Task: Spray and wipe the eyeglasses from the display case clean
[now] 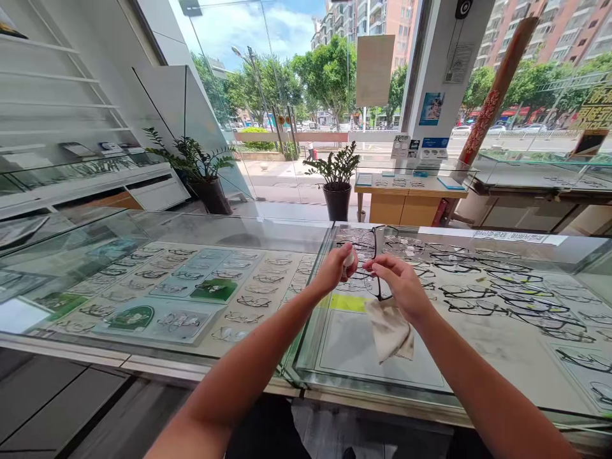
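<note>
Over the glass counter, my right hand point(399, 280) pinches a pair of dark-rimmed eyeglasses point(375, 242), held upright on edge with the lenses turned toward my left hand. My left hand point(338, 264) is closed around a small white bottle point(349, 260), mostly hidden by the fingers, its top close to the lenses. A beige cloth point(391, 331) shows just below my right hand; whether it hangs from the hand or lies on the glass I cannot tell.
Rows of eyeglasses point(478, 292) fill the glass display case point(373, 366) under my hands, and more lie in the case point(210, 220) on the left. A potted plant point(336, 201) and a wooden display table point(406, 205) stand beyond, by the window.
</note>
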Tool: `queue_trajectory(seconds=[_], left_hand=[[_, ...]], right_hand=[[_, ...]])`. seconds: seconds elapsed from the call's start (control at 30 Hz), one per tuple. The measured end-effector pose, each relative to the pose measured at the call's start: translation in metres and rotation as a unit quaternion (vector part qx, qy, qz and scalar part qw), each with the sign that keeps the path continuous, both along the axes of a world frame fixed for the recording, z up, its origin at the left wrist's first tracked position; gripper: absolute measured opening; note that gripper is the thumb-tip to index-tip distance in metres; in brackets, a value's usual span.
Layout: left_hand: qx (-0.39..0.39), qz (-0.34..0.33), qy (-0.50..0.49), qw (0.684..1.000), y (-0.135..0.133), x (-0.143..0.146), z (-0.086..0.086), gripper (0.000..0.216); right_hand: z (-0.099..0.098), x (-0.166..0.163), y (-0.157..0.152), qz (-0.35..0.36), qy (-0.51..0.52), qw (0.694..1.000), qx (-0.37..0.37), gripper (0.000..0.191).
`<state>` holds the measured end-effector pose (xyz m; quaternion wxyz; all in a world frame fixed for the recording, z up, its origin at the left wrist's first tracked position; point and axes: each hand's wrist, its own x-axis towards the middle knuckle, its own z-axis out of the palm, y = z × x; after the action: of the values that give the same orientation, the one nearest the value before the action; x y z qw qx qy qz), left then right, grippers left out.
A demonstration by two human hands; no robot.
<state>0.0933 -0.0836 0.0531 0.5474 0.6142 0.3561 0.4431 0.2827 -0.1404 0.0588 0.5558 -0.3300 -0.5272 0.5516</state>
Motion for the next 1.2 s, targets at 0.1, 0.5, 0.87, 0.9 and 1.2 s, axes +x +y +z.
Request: queue_trajectory(seconds=[0.1,0.5,0.87,0.9,1.2], left_hand=[[0.004,0.006,0.008,1.0,0.0,0.0,-0.002,0.077],[0.053,-0.011,0.064,0.996,-0.002,-0.003,0.005,0.076],[0.18,-0.057,0.161,0.969,-0.009,0.005,-0.001,0.067],[0.181,-0.054,0.164,0.968,-0.009,0.005,-0.002,0.066],[0.165,-0.043,0.156,0.973,-0.003,0.007,-0.004,0.068]], right_hand=[[0.0,-0.001,0.0,0.015,-0.003,1.0,0.003,0.023],[0.004,0.006,0.004,0.015,0.036,0.999,-0.022,0.024],[0.001,0.012,0.015,-0.007,0.074,0.997,-0.03,0.025],[0.001,0.012,0.016,-0.007,0.076,0.997,-0.031,0.025],[0.002,0.019,0.023,-0.019,0.085,0.996,-0.03,0.023]])
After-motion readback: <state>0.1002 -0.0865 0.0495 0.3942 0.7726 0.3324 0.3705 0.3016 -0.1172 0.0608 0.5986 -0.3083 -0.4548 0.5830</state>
